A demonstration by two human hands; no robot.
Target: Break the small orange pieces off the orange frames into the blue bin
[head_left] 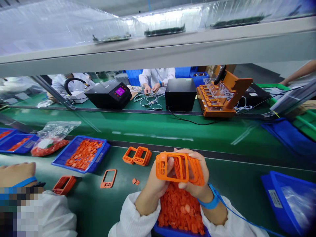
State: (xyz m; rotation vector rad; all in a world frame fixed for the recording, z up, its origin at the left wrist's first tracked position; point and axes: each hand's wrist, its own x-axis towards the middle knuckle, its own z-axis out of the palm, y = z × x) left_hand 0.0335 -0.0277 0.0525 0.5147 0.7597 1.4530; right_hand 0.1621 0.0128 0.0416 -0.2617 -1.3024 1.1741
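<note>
Both hands are raised in front of me around a stack of orange plastic frames [196, 171]. My left hand [157, 181] grips the near frame at its left end, with a finger showing through the opening. My right hand [202, 161] wraps round the right side of the stack, its thumb underneath; a blue band is on that wrist. Just below the hands stands a blue bin [181, 232] full of small orange pieces [179, 209]. To the left, a single orange frame [104, 185] lies flat, beside a few loose orange bits [135, 181].
Two piles of orange frames [142, 156] stand behind. Left are a blue tray [95, 166] of orange pieces and a plastic bag [58, 130]. A co-worker's arm [18, 174] reaches in near more frames [64, 185]. A blue bin [274, 197] sits right; a green conveyor [153, 130] runs behind.
</note>
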